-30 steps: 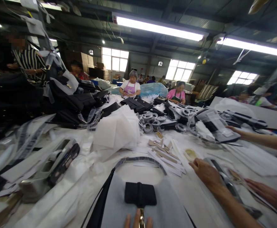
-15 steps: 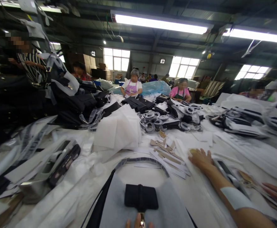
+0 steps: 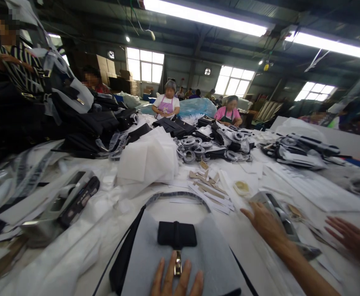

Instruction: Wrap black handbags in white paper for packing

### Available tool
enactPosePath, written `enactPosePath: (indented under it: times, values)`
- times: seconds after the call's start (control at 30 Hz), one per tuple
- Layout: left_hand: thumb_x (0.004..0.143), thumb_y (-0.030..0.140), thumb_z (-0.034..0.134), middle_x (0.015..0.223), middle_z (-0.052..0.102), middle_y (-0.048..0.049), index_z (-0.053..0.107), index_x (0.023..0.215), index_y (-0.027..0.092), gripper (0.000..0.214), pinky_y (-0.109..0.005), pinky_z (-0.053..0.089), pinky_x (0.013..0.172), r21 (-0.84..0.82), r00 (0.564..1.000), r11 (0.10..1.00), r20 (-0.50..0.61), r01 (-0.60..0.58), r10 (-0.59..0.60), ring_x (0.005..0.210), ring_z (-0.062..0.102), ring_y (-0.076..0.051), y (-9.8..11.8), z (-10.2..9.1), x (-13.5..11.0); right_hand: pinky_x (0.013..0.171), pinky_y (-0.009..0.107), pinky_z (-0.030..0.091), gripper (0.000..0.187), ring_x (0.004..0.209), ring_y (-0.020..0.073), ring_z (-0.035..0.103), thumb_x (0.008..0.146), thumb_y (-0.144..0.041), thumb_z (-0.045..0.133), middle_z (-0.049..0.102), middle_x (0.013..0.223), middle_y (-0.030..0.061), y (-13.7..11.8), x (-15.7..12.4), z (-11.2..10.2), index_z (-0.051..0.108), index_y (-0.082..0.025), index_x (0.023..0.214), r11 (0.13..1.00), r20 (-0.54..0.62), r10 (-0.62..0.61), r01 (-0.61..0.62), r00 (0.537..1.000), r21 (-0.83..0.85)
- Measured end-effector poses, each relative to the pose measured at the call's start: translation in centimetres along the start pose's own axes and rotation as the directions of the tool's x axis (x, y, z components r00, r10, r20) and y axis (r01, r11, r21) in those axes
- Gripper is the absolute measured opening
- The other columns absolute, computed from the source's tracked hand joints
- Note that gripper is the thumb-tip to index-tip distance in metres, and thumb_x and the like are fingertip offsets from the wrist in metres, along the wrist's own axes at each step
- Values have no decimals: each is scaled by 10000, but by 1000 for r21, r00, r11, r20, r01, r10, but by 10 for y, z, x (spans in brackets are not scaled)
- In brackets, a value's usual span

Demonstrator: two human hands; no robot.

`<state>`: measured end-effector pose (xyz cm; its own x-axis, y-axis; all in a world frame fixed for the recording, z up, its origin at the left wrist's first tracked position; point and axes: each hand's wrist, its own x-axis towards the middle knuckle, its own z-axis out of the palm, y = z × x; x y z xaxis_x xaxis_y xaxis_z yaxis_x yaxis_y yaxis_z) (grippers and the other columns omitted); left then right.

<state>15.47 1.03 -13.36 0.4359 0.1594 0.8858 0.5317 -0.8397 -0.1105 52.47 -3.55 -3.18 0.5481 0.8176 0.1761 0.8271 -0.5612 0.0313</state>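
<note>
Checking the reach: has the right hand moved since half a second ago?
Yes. The right hand has drawn back toward the person, off the tape roll it covered, and now lies short of it.

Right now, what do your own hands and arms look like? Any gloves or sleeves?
Both are bare: no gloves, and no rings that I can see. Of the left hand only the fingers show. The right hand comes with a bare forearm, with no sleeve, watch or bracelet in view.
</note>
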Motion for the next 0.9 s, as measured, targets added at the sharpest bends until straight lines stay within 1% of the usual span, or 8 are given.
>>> enactPosePath:
  times: [0.2, 0.43, 0.53, 0.63, 0.7, 0.77, 0.83, 0.9]
  values:
    - [949, 317, 570, 1243, 682, -3, 693, 1191, 332, 272, -565, 219, 1213, -69, 997, 997, 77, 25, -20, 1412, 403, -335, -3, -25, 19, 675, 347, 449, 317, 884, 269, 685, 980, -226, 422, 709, 947, 137, -3, -12, 8, 705, -150, 860, 996, 94, 47, -39, 994, -84]
    - [1014, 288, 397, 1329, 629, -23, 633, 1298, 289, 369, -540, 166, 1211, -112, 981, 994, 192, -2, 23, 1407, 403, -310, -7, -46, 32, 701, 352, 426, 232, 910, 272, 663, 954, -320, 541, 703, 965, 94, -22, -27, -37, 697, -192, 838, 992, -3, -30, 29, 1000, -123]
    - [1024, 265, 371, 1375, 596, -12, 599, 1337, 290, 388, -474, 194, 1207, -118, 969, 993, 245, 0, 29, 1399, 410, -269, -6, -51, 33, 717, 348, 446, 210, 898, 270, 676, 921, -365, 595, 725, 928, 67, -43, -48, -48, 713, -224, 820, 990, 93, -136, 139, 986, -31]
    - [1035, 270, 363, 1401, 574, -10, 594, 1343, 282, 385, -402, 244, 1179, -122, 969, 992, 243, -14, 44, 1362, 441, -230, -6, -53, 32, 737, 350, 495, 193, 887, 257, 702, 905, -339, 601, 753, 937, 45, -62, -72, -48, 724, -247, 1022, 968, 212, -214, 178, 954, 178]
    - [1041, 269, 348, 1374, 592, -20, 587, 1349, 272, 390, -367, 285, 1142, -127, 968, 991, 244, -30, 60, 1312, 477, -207, -7, -53, 32, 782, 375, 530, 339, 934, 271, 705, 871, -292, 632, 752, 1028, 66, -69, -89, -47, 666, -222, 1200, 937, 99, -260, 226, 961, 266]
    - [1046, 256, 332, 1318, 626, -24, 583, 1353, 266, 397, -348, 324, 1100, -134, 968, 990, 242, -32, 64, 1257, 510, -191, -7, -52, 31, 840, 404, 545, 355, 993, 283, 692, 881, -280, 630, 728, 1118, 89, -74, -110, -50, 642, -210, 1229, 891, -160, -299, 336, 941, 307]
    - [1048, 247, 330, 1282, 646, -24, 577, 1358, 266, 397, -339, 353, 1065, -141, 966, 990, 253, -24, 59, 1221, 530, -185, -7, -51, 31, 871, 395, 550, 214, 1010, 259, 683, 931, -273, 592, 726, 1093, 75, -80, -132, -59, 674, -234, 1125, 807, -383, -356, 487, 852, 333]
    - [1046, 250, 347, 1271, 654, -29, 568, 1366, 269, 389, -338, 376, 1040, -143, 960, 990, 274, -20, 59, 1201, 543, -188, -8, -50, 30, 888, 361, 555, 157, 1004, 219, 683, 953, -216, 577, 733, 1023, 48, -89, -153, -70, 685, -253, 1060, 699, -482, -440, 626, 758, 346]
